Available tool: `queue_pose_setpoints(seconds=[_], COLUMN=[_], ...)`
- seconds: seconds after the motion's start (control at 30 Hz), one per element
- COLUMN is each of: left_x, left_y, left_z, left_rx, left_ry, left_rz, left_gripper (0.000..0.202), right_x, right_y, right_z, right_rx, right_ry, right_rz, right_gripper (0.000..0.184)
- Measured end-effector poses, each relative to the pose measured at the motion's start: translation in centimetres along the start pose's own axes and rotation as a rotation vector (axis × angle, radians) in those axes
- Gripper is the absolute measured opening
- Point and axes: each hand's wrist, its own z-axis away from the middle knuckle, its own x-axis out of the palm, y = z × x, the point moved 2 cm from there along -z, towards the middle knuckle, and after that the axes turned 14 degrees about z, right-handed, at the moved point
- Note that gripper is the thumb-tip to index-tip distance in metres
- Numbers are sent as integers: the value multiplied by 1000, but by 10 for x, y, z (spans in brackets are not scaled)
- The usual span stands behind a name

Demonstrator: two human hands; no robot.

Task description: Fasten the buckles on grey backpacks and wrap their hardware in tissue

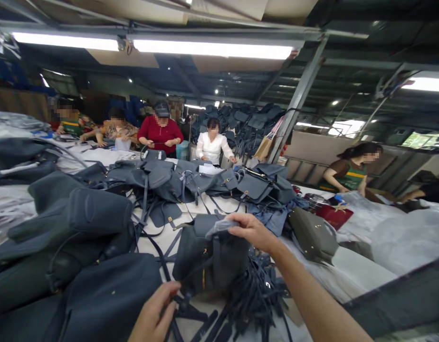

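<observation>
A dark blue-grey backpack (193, 254) stands upright on the table in front of me, with a brass-coloured zip and small metal fittings. My right hand (253, 230) pinches a thin, crumpled light-grey piece of cloth or film (221, 228) at the bag's top right edge. At the bag's lower left is my left hand (157, 308), its fingers loosely bent and apart, close to a dark strap end. Whether those fingertips touch the strap is unclear. Beside the bag's lower right lies a heap of dark straps (257, 294).
Large dark bags (112, 294) are piled on the left. More bags (255, 183) line the table's far side. An olive-grey bag (314, 232) lies right, near clear plastic wrapping (412, 237). Several co-workers sit opposite, including a person in red (160, 133); another person (351, 173) works at right.
</observation>
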Motion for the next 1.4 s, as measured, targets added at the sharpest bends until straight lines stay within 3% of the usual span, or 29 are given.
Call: queue_pose_setpoints(seconds=[0.1,0.17,0.23,0.3,0.37,0.43,0.53,0.6,0.67,0.73,0.83,0.93,1.03,1.1,1.2,1.27,1.33,1.4], left_x=[-8,-18,-29,-39,-44,-40,-19,-4,8,13,7,-12,-30,-36,-33,-27,-22,-16], left_y=[23,34,37,33,33,42,70,89,105,121,149,175,170,143,91,66,57,61], left_z=[-18,-20,-15,-8,-2,-2,-18,-38,-61,-80,-91,-79,-58,-43,-18,-2,13,24], left_rx=[-12,-42,-77,-77,14,206,474,522,490,416,301,253,189,107,-73,-163,-214,-248], left_ry=[41,58,55,63,114,141,6,-96,-254,-400,-550,-685,-697,-654,-590,-600,-621,-630], left_rz=[4,3,12,0,-73,-190,-282,-243,-173,-89,45,128,160,180,237,233,208,190], left_gripper=[28,29,33,33,27,30,56,62,49,23,17,17,22,25,25,23,19,16], right_x=[-17,-13,8,37,65,81,79,65,51,40,32,33,46,60,81,93,105,118], right_y=[-42,-62,-68,-62,-50,-44,-53,-66,-78,-86,-102,-125,-137,-120,-59,-9,36,72], right_z=[14,26,38,47,52,55,51,44,35,28,25,31,43,57,94,127,160,186], right_rx=[-67,-103,-107,-84,-49,-36,-92,-130,-142,-148,-147,-174,-204,-85,291,472,647,773], right_ry=[-99,-182,-206,-117,28,118,173,179,181,210,263,290,268,185,122,166,211,225], right_rz=[-152,-211,-187,-119,-59,-16,-26,-63,-89,-102,-108,-134,-92,-10,40,45,43,32], right_gripper=[22,21,20,21,24,28,25,22,19,19,19,19,19,20,46,25,16,15])
